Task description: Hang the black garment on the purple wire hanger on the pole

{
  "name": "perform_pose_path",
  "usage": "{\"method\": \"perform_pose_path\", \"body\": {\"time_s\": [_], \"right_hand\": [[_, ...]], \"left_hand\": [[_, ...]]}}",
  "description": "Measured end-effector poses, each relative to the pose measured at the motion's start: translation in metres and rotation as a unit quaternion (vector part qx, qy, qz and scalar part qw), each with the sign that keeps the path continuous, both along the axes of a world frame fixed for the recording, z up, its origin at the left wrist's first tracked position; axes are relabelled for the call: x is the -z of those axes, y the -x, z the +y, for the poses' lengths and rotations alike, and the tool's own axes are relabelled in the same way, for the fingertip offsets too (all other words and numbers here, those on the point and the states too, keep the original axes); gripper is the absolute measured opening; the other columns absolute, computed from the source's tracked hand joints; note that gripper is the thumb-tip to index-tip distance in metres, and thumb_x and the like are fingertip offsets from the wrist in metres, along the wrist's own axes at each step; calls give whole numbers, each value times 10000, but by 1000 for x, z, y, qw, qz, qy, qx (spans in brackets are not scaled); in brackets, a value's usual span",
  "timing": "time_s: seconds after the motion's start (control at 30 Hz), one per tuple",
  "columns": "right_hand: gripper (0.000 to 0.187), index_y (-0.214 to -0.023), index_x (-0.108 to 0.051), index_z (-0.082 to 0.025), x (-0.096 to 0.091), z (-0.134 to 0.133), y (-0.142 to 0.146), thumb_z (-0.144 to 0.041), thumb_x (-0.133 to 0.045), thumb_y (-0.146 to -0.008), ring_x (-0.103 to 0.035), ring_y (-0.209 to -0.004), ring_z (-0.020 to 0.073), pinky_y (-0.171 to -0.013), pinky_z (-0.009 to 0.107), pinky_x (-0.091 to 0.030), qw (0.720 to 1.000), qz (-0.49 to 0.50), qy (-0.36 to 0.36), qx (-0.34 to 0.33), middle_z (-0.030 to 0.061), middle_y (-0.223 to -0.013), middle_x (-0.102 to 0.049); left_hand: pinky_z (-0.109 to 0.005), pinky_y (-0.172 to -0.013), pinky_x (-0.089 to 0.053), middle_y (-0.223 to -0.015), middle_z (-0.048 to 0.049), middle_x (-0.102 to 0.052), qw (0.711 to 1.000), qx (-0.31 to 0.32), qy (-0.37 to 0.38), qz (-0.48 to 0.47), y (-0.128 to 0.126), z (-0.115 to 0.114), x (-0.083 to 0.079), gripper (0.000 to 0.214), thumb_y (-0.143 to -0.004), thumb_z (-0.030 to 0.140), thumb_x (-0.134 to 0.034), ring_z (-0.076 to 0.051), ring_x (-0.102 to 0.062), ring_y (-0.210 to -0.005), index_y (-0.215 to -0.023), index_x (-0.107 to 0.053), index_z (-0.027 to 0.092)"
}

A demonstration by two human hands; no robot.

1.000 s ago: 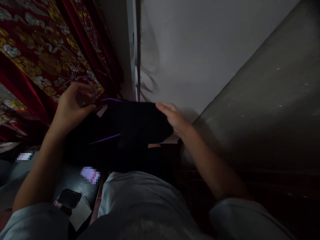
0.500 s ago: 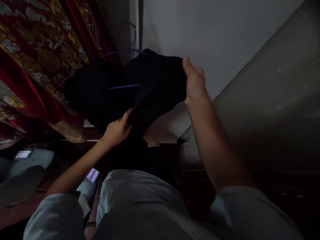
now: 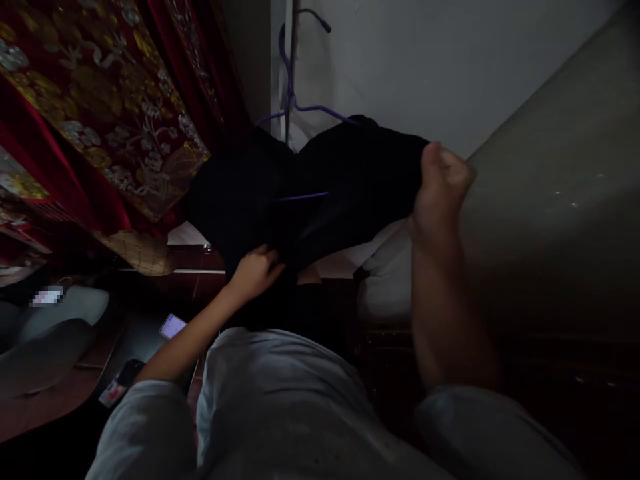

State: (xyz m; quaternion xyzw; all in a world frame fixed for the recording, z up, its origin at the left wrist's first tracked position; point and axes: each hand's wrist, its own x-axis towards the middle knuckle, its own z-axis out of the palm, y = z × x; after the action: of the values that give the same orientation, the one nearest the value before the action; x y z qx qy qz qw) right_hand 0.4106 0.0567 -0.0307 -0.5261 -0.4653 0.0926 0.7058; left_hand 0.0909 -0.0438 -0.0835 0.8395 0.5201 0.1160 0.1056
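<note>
A black garment (image 3: pixel 320 193) hangs on a purple hanger (image 3: pixel 293 93) in front of the white wall. My right hand (image 3: pixel 440 183) is closed on the garment's right shoulder edge. My left hand (image 3: pixel 257 270) grips the cloth lower down, at the garment's lower middle, fingers curled into the fabric. The hanger's hook reaches up near the wall corner; a purple bar shows across the garment's front.
A red and gold patterned curtain (image 3: pixel 95 100) hangs at the left. A grey mattress or bed edge (image 3: pixel 550 200) slopes along the right. A phone with a lit screen (image 3: pixel 173 327) and other small items lie on the low dark surface at the lower left.
The garment on its hanger rose and shifted right. My right hand went with it, up and rightward. My left hand let go of the top and took the cloth lower down.
</note>
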Motion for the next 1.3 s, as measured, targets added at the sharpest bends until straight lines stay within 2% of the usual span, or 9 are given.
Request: {"method": "perform_pose_path", "body": {"time_s": [0.1, 0.17, 0.3, 0.47, 0.63, 0.83, 0.93, 1.13, 1.3], "right_hand": [[105, -818, -548, -218, 31, -17, 16, -274, -613, -879, -606, -939, 212, -887, 372, -479, 990, 59, -77, 102, 91, -924, -607], [179, -978, -559, -232, 64, -50, 48, -293, -647, -835, -576, -1063, 238, -965, 399, -464, 981, 110, -90, 132, 103, -1099, -591], [256, -896, -596, -263, 136, -126, 131, -466, -731, -816, -620, -807, 228, -740, 355, -527, 964, 66, 131, -221, 39, -863, -638], [357, -771, -571, -209, 168, -139, 156, -540, -693, -827, -585, -684, 174, -652, 300, -467, 903, 57, 253, -343, 15, -726, -605], [359, -729, -647, -176, 153, -126, 138, -525, -699, -799, -575, -694, 147, -664, 272, -433, 890, 22, 264, -372, 18, -706, -640], [440, -696, -668, -139, 136, -127, 143, -542, -811, -594, -480, -438, 78, -407, 200, -271, 787, 222, 378, -434, 22, -571, -635], [423, -691, -643, -148, 95, -94, 140, -516, -826, -591, -472, -421, 57, -373, 187, -233, 811, 256, 340, -400, 18, -588, -638], [326, -743, -632, -163, -44, -5, 130, -435, -738, -886, -568, -518, 62, -393, 153, -325, 893, 269, 140, -332, 16, -691, -662], [317, -803, -623, -177, -67, -9, 140, -453, -664, -954, -563, -491, 95, -414, 192, -380, 898, 232, 127, -352, 14, -675, -654]], "left_hand": [[-344, -827, -542, -941, -68, -618, 984, 13, 12, -175, -14, -20, 45, 82, -1001, 281, -578, -224, -640, -863, -970, -585, 205], [-343, -869, -539, -962, -72, -618, 953, -39, -25, -301, -28, -34, 77, 68, -1019, 274, -526, -219, -643, -928, -992, -541, 214], [-341, -904, -566, -1148, -120, -603, 872, -158, -54, -460, -52, -53, 122, 373, -1005, 349, -537, -213, -667, -1041, -1327, -391, 228], [-354, -985, -567, -1037, -83, -659, 832, -162, -24, -529, -52, -53, 128, 511, -974, 366, -606, -193, -701, -1005, -1408, -375, 226], [-313, -895, -590, -987, -84, -708, 808, -163, -30, -566, -44, -46, 131, 248, -899, 310, -692, -188, -727, -941, -1092, -629, 168], [-266, -840, -574, -938, -74, -717, 790, -159, -36, -591, -48, -46, 140, 204, -887, 239, -677, -172, -723, -896, -1072, -665, 153], [-253, -839, -562, -947, -68, -700, 810, -137, -17, -569, -57, -42, 140, 184, -885, 164, -630, -162, -707, -900, -1068, -652, 158], [-227, -772, -533, -866, -37, -676, 860, -105, -2, -500, -67, -19, 139, 155, -823, 45, -589, -159, -691, -844, -915, -633, 161], [-273, -841, -541, -888, -25, -702, 894, -66, -8, -443, -51, 13, 87, 369, -788, -4, -629, -182, -713, -860, -1107, -633, 183]]}}
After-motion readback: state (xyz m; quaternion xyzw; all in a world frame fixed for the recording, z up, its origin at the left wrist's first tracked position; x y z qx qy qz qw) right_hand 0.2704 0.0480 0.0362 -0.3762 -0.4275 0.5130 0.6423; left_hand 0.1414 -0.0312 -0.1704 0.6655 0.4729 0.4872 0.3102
